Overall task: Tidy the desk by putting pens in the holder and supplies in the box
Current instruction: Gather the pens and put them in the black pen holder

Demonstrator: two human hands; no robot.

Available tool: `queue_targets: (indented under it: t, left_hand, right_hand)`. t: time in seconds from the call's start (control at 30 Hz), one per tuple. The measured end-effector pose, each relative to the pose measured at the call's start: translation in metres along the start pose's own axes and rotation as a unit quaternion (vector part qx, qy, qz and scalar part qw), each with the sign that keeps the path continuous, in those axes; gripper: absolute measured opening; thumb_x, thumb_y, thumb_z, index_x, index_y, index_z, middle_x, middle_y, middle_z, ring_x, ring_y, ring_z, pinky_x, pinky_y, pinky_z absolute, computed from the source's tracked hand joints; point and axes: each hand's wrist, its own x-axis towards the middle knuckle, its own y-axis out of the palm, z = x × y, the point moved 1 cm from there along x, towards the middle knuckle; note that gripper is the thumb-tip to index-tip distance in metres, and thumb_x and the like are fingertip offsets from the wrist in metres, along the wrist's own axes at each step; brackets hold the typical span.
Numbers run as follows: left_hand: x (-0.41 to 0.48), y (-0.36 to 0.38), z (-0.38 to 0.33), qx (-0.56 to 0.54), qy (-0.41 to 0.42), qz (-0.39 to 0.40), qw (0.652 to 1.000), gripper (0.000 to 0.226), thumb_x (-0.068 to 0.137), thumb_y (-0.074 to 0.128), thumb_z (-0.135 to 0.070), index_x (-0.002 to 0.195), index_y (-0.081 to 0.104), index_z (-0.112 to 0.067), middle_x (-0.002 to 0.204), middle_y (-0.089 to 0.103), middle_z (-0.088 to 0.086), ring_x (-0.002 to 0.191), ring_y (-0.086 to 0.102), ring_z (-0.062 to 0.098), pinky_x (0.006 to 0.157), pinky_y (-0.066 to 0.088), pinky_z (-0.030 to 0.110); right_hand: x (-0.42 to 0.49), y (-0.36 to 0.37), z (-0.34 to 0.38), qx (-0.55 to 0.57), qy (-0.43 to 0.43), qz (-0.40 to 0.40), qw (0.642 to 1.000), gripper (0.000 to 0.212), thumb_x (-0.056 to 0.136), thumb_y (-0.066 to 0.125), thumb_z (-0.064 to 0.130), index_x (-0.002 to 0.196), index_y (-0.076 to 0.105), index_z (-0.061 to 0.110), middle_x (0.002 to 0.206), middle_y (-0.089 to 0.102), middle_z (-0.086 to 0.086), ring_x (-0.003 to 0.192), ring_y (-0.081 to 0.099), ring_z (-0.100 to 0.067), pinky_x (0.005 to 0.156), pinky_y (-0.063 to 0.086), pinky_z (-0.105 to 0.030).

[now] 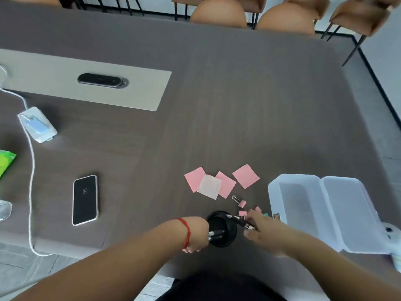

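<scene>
At the near edge of the desk (249, 105), a person's left hand (198, 234) wraps the side of a round black pen holder (221, 231) to steady it, while the right hand (259, 227) grips a dark pen (239, 220) near its back end and angles the tip over the holder's rim; other pens (216, 233) already lie inside. The pen looks light, stiff and smooth, likely best pinched along the barrel and let go once the tip clears the rim, since the holder seems light enough to tip if left unbraced. Just beyond the right hand, small pink binder clips (242, 203) lie loose on the desk; they look hard and springy, easiest taken by their bodies. A little farther, pink sticky notes (246, 175) are scattered flat, thin and limp, probably needing a fingernail under an edge. To the right, a white box (325, 209) stands open and appears empty. A phone (85, 199) rests well to the left, with a white charger (38, 124) farther back.
</scene>
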Motion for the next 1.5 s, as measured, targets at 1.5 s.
queue_targets:
  t: [1.5]
  left_hand:
    - [0.023,-0.009,0.037,-0.387,-0.130,-0.036,0.912,0.069,0.077,0.055,-0.067,0.115,0.050,-0.010,0.092,0.052,0.009,0.069,0.048,0.022,0.056,0.048,0.023]
  right_hand:
    - [0.038,0.000,-0.013,0.040,-0.052,-0.163,0.984,0.050,0.092,0.050,0.045,0.140,0.041,0.033,0.136,0.048,-0.002,0.111,0.060,-0.024,0.094,0.050,-0.038]
